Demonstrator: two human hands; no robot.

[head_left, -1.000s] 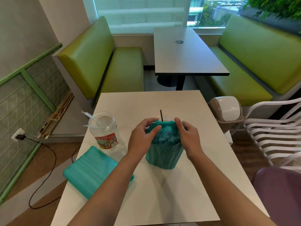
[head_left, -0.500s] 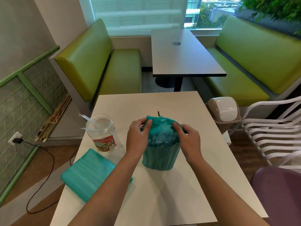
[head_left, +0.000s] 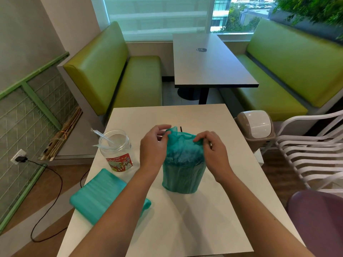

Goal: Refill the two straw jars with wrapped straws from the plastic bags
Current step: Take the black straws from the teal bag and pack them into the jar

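Since half a second ago we have lifted the teal bag's (head_left: 183, 164) mouth higher; our left hand (head_left: 153, 145) and right hand (head_left: 213, 148) each pinch its rim; below our grasp the bag stands upright on the white table (head_left: 185, 229), long axis vertical, mouth upward.

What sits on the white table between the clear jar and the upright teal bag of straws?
In the head view, only the left hand and its forearm cross the gap between the clear jar and the upright teal bag; the white table there is otherwise bare.
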